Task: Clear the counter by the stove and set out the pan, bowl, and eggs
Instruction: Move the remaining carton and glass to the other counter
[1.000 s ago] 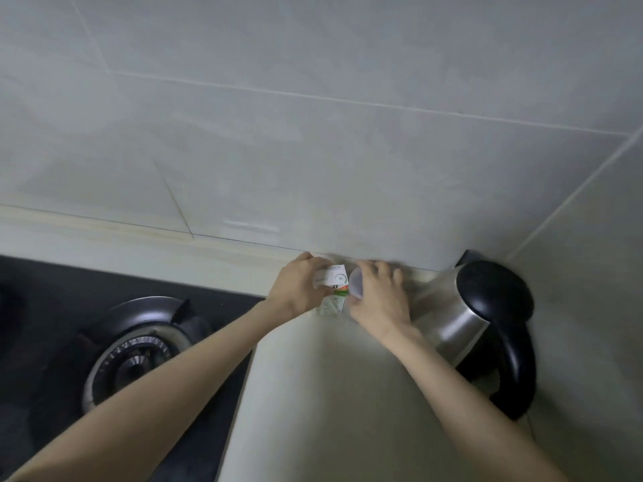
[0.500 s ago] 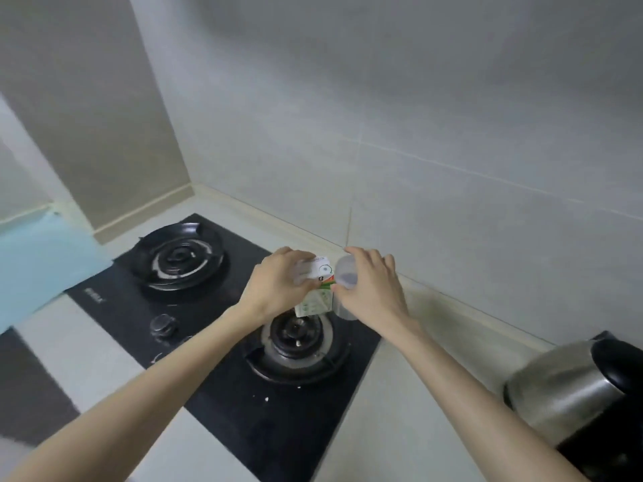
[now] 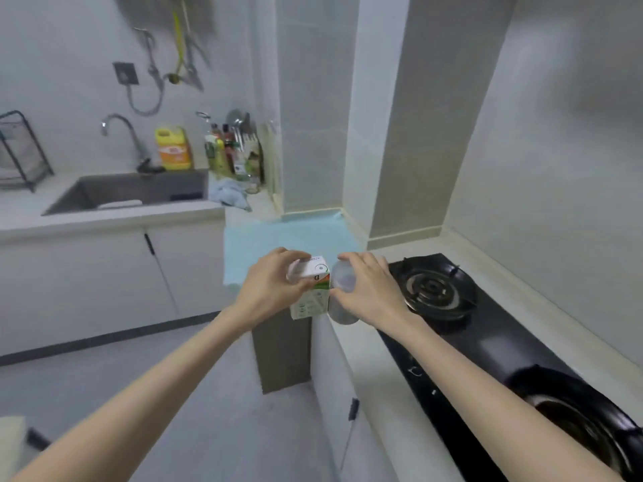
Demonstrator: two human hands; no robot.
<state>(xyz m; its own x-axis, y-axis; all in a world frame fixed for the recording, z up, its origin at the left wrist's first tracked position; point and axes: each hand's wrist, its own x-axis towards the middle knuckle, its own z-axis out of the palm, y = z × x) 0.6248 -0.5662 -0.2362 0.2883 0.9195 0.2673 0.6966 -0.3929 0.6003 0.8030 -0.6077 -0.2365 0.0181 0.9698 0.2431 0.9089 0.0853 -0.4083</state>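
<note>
Left hand (image 3: 275, 290) hides carton (image 3: 315, 302) top; right hand (image 3: 370, 290), most of cup (image 3: 343, 314)

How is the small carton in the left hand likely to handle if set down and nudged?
Probably light: the left hand carries the carton by its top alone. It is taller than its base is wide, so a push high up may tip it. Flat sides should not roll; the walls, seemingly paperboard, may dent under a hard squeeze.

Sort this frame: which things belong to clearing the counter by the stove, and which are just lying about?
In the job: carton in the left hand; clear cup in the right hand; stove.
Lying about: sink, yellow jug, blue cloth, dish rack.
</note>
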